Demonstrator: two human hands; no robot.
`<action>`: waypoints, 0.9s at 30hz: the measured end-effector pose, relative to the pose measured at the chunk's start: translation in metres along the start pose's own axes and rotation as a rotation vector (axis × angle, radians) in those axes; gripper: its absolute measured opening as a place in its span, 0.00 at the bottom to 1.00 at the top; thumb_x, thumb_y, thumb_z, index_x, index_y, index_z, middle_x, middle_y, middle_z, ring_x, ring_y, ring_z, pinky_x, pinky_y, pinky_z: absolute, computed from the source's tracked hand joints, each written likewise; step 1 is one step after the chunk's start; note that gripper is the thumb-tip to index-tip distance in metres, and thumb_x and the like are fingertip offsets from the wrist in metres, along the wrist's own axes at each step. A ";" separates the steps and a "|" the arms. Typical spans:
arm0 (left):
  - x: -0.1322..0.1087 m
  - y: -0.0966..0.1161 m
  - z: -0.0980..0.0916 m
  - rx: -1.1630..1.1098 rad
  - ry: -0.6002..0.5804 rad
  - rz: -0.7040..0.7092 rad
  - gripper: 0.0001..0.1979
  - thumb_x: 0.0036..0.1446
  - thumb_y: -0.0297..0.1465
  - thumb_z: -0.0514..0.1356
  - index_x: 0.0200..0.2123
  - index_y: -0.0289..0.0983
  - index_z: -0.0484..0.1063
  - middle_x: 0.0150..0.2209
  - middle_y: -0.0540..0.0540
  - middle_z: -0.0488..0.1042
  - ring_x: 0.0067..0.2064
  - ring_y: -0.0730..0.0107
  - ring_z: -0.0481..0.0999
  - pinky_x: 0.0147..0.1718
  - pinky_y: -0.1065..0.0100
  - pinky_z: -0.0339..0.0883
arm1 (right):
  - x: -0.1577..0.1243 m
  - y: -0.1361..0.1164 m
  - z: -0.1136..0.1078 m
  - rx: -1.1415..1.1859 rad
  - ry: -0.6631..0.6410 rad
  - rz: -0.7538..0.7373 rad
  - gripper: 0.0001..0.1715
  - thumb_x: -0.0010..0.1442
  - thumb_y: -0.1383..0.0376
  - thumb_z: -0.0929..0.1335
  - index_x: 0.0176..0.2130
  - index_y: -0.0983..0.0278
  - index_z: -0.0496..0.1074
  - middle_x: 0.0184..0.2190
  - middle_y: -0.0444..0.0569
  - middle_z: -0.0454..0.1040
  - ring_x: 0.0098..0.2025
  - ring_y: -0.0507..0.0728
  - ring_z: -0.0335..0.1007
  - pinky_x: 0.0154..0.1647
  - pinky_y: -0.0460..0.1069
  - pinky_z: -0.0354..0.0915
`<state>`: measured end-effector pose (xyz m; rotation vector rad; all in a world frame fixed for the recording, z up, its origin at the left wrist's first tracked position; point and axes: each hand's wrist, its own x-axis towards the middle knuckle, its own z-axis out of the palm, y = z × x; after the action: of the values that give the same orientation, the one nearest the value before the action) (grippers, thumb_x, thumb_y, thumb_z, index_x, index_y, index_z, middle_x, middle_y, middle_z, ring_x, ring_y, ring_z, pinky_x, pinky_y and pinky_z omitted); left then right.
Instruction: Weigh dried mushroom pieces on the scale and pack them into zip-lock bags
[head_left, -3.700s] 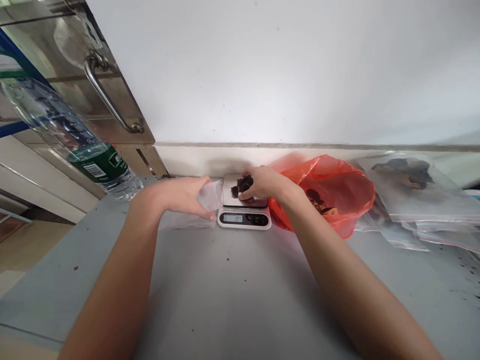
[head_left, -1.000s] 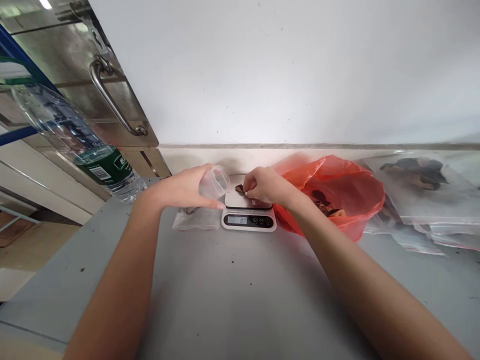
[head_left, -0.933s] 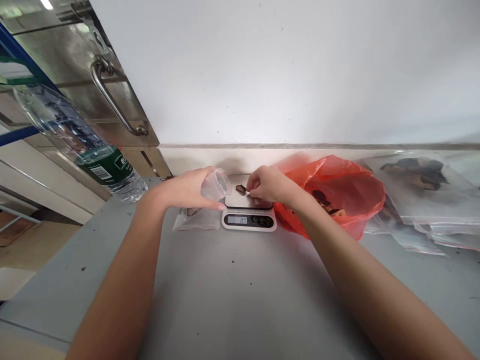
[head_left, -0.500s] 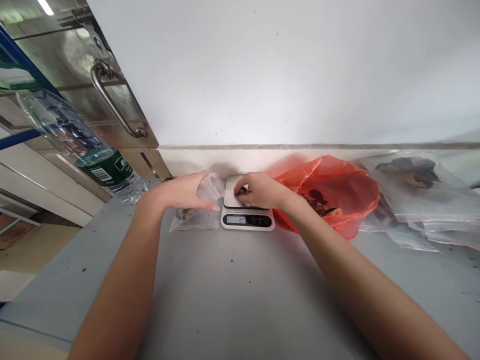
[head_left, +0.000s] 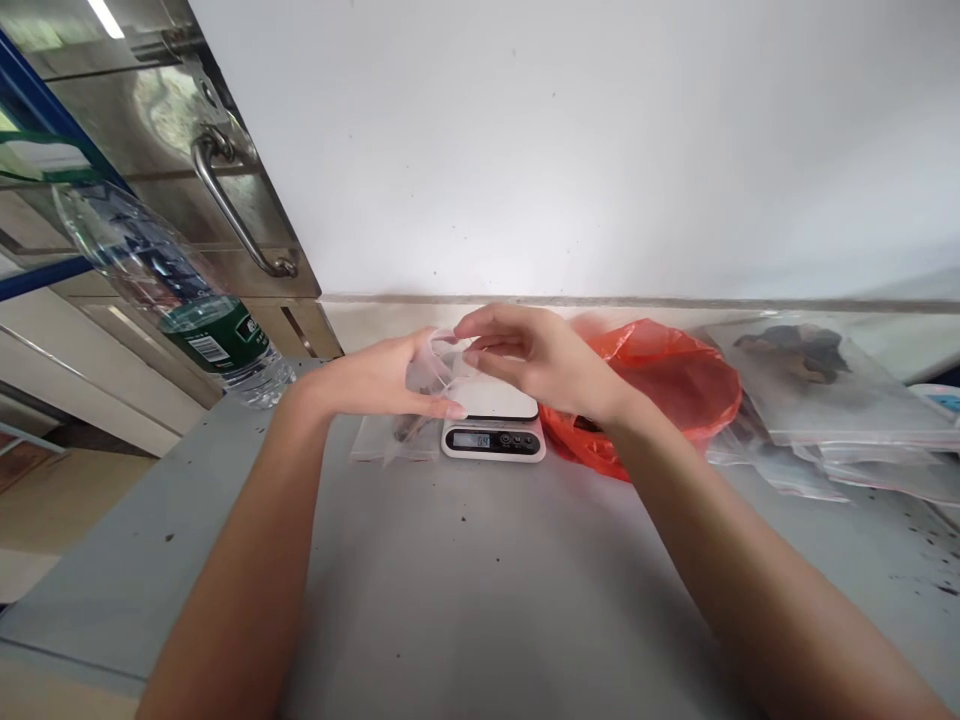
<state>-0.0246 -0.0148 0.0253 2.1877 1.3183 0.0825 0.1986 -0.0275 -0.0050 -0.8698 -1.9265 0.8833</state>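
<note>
My left hand (head_left: pixel 382 375) grips the open mouth of a small clear plastic bag (head_left: pixel 409 425) that hangs down to the grey table beside a white digital scale (head_left: pixel 491 425). Dark pieces show inside the bag. My right hand (head_left: pixel 536 360) is raised over the scale, fingers pinched at the bag's mouth; what they hold is hidden. The scale's platform looks bare and its display is lit.
An orange plastic bag (head_left: pixel 660 385) with dark dried pieces lies right of the scale. Several clear zip bags (head_left: pixel 817 385) with dark contents are stacked at the far right. A water bottle (head_left: pixel 172 295) stands at the left by a steel door with a handle (head_left: pixel 232 210).
My right hand has lifted off the scale's platform and moved left to the bag's mouth. The dark pieces are gone from the platform. The left hand kept holding the bag.
</note>
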 end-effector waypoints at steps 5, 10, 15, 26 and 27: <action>-0.003 -0.002 -0.002 -0.202 0.042 0.264 0.48 0.57 0.55 0.67 0.74 0.44 0.55 0.65 0.38 0.73 0.62 0.46 0.76 0.57 0.54 0.73 | -0.009 -0.015 -0.023 -0.188 0.081 -0.131 0.13 0.64 0.54 0.72 0.42 0.59 0.81 0.51 0.52 0.81 0.62 0.65 0.72 0.58 0.60 0.71; -0.002 0.006 0.002 -0.413 0.017 0.393 0.41 0.57 0.51 0.67 0.70 0.43 0.66 0.65 0.39 0.74 0.64 0.47 0.76 0.55 0.58 0.77 | -0.019 -0.022 -0.041 -0.195 -0.002 -0.079 0.09 0.59 0.56 0.76 0.36 0.58 0.80 0.58 0.53 0.76 0.71 0.68 0.61 0.56 0.59 0.71; -0.002 0.015 0.005 -0.363 0.032 0.396 0.22 0.61 0.46 0.64 0.53 0.41 0.80 0.42 0.44 0.85 0.46 0.53 0.85 0.43 0.61 0.79 | -0.022 -0.030 -0.042 -0.156 0.062 -0.059 0.14 0.61 0.54 0.73 0.31 0.60 0.71 0.47 0.54 0.79 0.59 0.65 0.72 0.50 0.57 0.72; 0.005 0.013 0.009 -0.379 0.359 0.289 0.17 0.58 0.42 0.68 0.45 0.37 0.83 0.36 0.44 0.87 0.41 0.57 0.87 0.44 0.62 0.81 | -0.024 -0.026 -0.055 -0.249 0.114 0.031 0.21 0.59 0.53 0.75 0.25 0.59 0.66 0.23 0.42 0.66 0.26 0.52 0.61 0.28 0.50 0.62; 0.005 0.013 0.008 -0.388 0.381 0.297 0.15 0.58 0.41 0.69 0.43 0.37 0.83 0.35 0.44 0.86 0.39 0.58 0.87 0.43 0.63 0.81 | -0.025 -0.027 -0.058 -0.223 0.089 0.051 0.18 0.58 0.55 0.75 0.26 0.59 0.67 0.24 0.43 0.69 0.27 0.53 0.65 0.29 0.50 0.64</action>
<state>-0.0090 -0.0188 0.0237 2.0663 1.0406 0.8345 0.2529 -0.0467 0.0311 -1.0751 -1.9565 0.6552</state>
